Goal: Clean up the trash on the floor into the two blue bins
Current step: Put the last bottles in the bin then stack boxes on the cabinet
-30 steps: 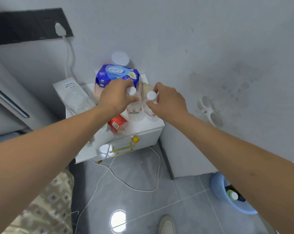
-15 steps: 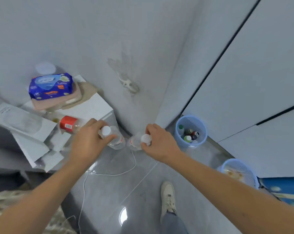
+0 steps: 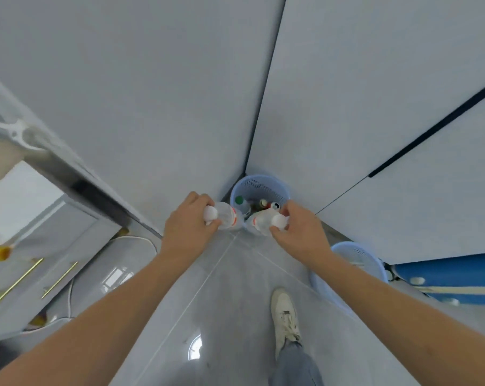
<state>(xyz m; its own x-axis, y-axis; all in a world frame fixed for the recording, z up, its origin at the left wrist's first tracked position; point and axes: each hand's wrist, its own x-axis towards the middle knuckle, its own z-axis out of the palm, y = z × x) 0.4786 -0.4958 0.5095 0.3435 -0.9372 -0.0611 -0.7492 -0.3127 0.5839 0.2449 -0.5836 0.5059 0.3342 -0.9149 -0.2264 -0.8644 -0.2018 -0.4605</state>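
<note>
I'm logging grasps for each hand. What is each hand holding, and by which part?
Each holds a clear plastic bottle at its white-capped neck end: the left hand one bottle, the right hand another bottle.

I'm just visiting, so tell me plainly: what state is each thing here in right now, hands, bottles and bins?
Left hand: grips a clear bottle near its white cap.
Right hand: grips the other bottle the same way.
Left bottle: capped, held in the air, tilted toward the corner bin.
Right bottle: capped, held, tilted likewise.
Corner bin: upright, already holding several bottles.
Near bin: upright, contents hidden by the arm.
</note>
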